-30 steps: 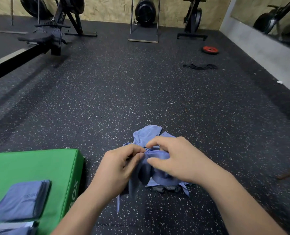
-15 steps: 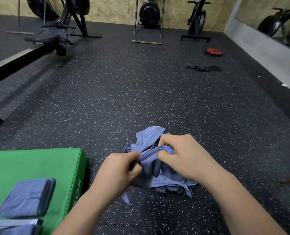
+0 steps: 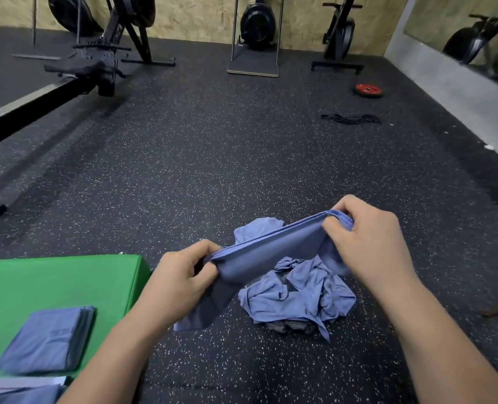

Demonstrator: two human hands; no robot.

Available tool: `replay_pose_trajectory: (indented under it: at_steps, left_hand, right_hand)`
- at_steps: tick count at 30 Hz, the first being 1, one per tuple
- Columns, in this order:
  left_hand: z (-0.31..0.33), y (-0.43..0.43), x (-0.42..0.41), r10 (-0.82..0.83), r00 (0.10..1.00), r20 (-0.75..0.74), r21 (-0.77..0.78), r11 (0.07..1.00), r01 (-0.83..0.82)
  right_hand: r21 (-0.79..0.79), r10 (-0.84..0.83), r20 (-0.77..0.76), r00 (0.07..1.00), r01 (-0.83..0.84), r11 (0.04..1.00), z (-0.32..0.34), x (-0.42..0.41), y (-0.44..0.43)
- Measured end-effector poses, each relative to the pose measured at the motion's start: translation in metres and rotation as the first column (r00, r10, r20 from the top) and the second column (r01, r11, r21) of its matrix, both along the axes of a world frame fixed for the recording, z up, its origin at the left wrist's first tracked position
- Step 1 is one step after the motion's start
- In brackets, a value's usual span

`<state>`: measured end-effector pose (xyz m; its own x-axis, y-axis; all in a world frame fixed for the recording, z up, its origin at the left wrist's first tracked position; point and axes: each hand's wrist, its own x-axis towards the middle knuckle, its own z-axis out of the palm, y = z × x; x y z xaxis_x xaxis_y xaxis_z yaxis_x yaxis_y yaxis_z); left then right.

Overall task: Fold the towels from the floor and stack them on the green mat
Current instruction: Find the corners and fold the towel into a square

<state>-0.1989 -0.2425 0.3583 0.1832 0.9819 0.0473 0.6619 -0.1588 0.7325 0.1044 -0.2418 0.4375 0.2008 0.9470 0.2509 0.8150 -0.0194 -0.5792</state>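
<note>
Soft, even indoor light leaves the dark floor point(image 3: 201, 170) dim, a faint shadow lies beside the rowing machine point(image 3: 37, 97) far left, edges bend with wide-angle distortion, and the near-left corner blurs.

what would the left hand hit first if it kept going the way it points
The left hand points forward and right, so the held towel comes first; beyond it probably the pile, though depth is unclear.
</note>
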Motion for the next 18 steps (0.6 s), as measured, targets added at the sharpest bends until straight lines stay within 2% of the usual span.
replay_pose_trajectory:
  at_steps: [10, 15, 18]
  left_hand:
    - [-0.0009, 0.0019, -0.0035, 0.1, 0.995, 0.026, 0.111, 0.989, -0.103]
    - [-0.0043, 0.0043, -0.0081, 0.075, 0.997, -0.035, 0.127, 0.989, -0.07]
    - [-0.0018, 0.0034, -0.0069, 0.045, 0.999, 0.002, 0.141, 0.989, -0.044]
  right_hand:
    - [-0.004, -0.049, -0.015, 0.999, 0.049, 0.999, -0.0008, 0.0004, 0.0024]
    - [-0.003, -0.071, -0.029, 0.997, 0.071, 0.997, -0.0028, 0.002, 0.003]
    - [0.016, -0.115, -0.034, 0.993, 0.116, 0.993, -0.0019, 0.0047, 0.0044]
